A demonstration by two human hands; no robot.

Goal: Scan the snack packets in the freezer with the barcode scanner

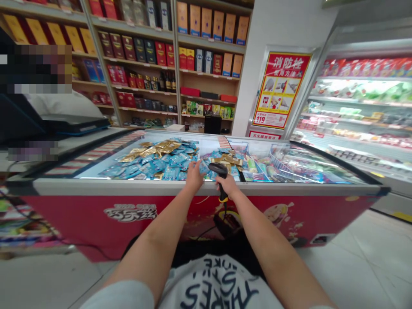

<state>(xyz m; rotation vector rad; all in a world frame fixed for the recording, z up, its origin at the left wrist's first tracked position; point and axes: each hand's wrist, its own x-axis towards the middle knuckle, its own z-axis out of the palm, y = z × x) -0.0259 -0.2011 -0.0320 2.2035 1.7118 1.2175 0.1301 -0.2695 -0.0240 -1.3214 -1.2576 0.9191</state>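
My right hand (229,185) is wrapped round the grip of a black barcode scanner (219,168) with yellow trim. A cord hangs from the bottom of its handle. My left hand (194,177) pinches a small blue packet (203,167) just to the left of the scanner's head, which faces it. Both hands are over the front rim of a red chest freezer (80,223). Behind my left hand, a heap of blue packets (154,165) and gold packets (167,146) lies on the freezer's left side.
More gold packets (227,159) lie right of centre, beside a wire basket (283,161) with colourful packages. Shelves of boxed bottles (140,51) stand behind. A lit refrigerated display (363,103) is at right, and a dark device (74,124) sits on the left counter.
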